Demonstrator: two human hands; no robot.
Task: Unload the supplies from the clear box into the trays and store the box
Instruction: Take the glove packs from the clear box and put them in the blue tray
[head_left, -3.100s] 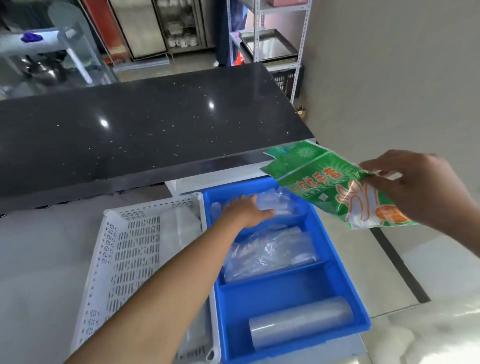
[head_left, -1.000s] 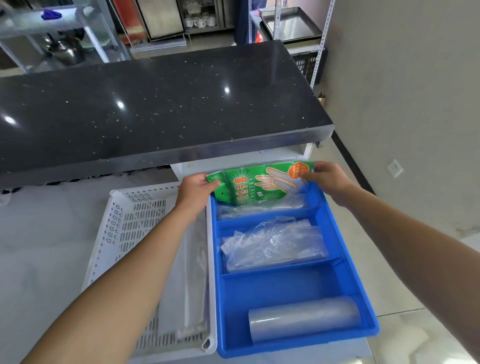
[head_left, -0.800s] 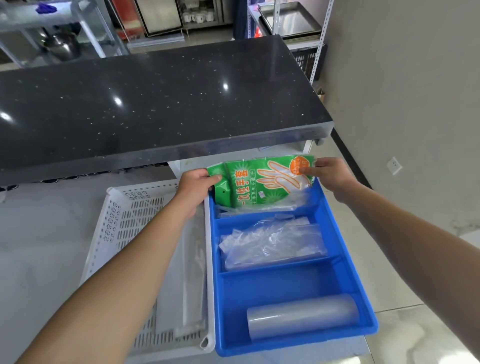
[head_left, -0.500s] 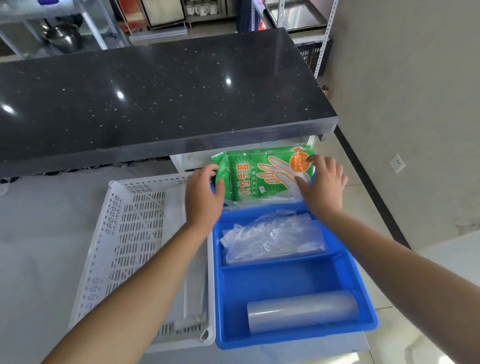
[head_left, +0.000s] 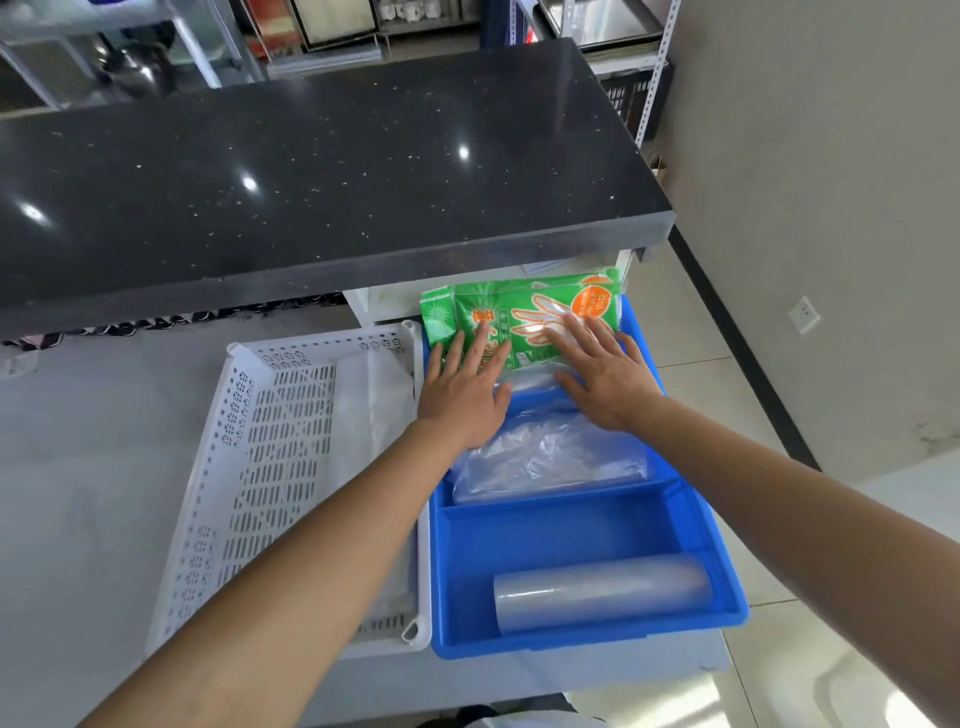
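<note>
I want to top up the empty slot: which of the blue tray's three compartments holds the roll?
The nearest compartment: it holds only the clear roll. The middle one has loose clear bags; the far one has the green packets.

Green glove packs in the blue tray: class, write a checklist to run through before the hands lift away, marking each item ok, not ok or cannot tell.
1. Green glove packs in the far compartment of the blue tray: ok.
2. Left hand flat on packs: ok.
3. Right hand flat on packs: ok.
4. Packs lying fully below rim: cannot tell.
5. Clear roll alone in near compartment: ok.
6. Clear box in sight for storing: not ok.
</note>
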